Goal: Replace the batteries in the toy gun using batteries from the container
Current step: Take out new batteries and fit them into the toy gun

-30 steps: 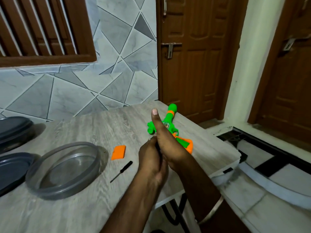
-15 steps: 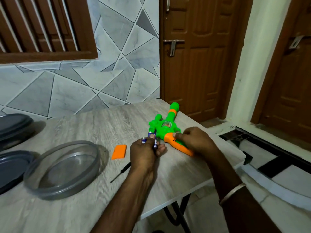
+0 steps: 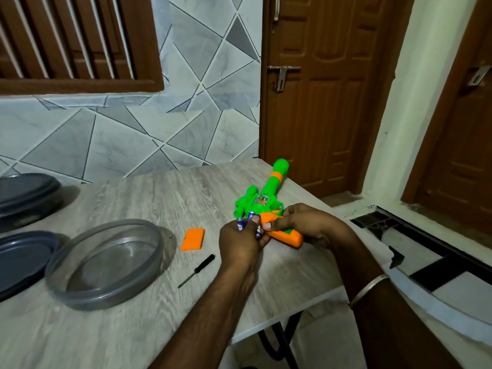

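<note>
— How far along?
— Left of the hands, the container (image 3: 101,299) looks empty. Nearer them lie the orange cover (image 3: 193,238) and the screwdriver (image 3: 197,270), so the gun (image 3: 274,182) seems to be opened.
— The batteries?
— The left hand (image 3: 239,243) curls round several batteries (image 3: 240,225), right at the gun's grip. The right hand (image 3: 306,227) pinches that grip, steadying it.
— What's left?
— Probably seating them, then refitting the cover. I can't tell if they're old or new.
</note>
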Demonstrator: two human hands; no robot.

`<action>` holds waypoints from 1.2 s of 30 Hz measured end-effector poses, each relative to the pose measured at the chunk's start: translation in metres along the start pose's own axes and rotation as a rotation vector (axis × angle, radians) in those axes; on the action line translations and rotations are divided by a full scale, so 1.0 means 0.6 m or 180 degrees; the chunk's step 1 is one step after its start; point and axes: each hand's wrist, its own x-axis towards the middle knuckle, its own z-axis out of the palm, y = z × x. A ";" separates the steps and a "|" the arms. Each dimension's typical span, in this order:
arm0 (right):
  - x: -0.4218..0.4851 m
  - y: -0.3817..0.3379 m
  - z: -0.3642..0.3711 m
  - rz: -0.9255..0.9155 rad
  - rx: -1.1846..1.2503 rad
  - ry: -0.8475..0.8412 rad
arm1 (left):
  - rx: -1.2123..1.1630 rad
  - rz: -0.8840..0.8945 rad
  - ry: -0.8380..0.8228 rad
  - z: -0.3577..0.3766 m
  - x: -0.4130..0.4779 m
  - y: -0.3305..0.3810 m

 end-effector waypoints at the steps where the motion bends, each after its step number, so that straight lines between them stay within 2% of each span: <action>1: -0.003 0.000 0.002 0.0024 0.0144 -0.0001 | -0.0031 0.0050 -0.0036 -0.001 -0.001 -0.002; 4: -0.017 -0.004 0.011 0.0087 0.0982 -0.0164 | 0.0048 0.0302 -0.0052 -0.002 -0.003 0.000; 8: -0.029 -0.005 0.022 -0.0171 0.1957 -0.0308 | 0.0389 0.0825 -0.0206 -0.014 -0.004 0.020; 11: -0.030 -0.005 0.035 -0.0433 0.2304 -0.0343 | 0.0719 0.1352 -0.0206 -0.024 -0.006 0.034; 15: -0.024 0.004 0.047 -0.0705 0.2696 -0.0399 | 0.0636 0.1653 -0.0091 -0.038 -0.010 0.051; 20: -0.014 0.014 0.056 -0.0437 0.3406 -0.0931 | 0.0491 0.1414 -0.0286 -0.045 -0.013 0.050; 22: -0.011 0.020 0.065 -0.0539 0.3555 -0.0979 | 0.0383 0.1321 -0.0503 -0.038 -0.016 0.046; 27: -0.008 0.026 0.079 -0.0852 0.3779 -0.0948 | 0.0129 0.1072 -0.0643 -0.036 -0.016 0.044; 33: 0.007 0.031 0.080 -0.0586 0.3865 -0.0902 | -0.0208 0.0672 -0.0711 -0.038 -0.024 0.048; 36: 0.012 0.034 0.077 -0.0522 0.3650 -0.0611 | -0.0251 0.0577 -0.0679 -0.040 -0.024 0.052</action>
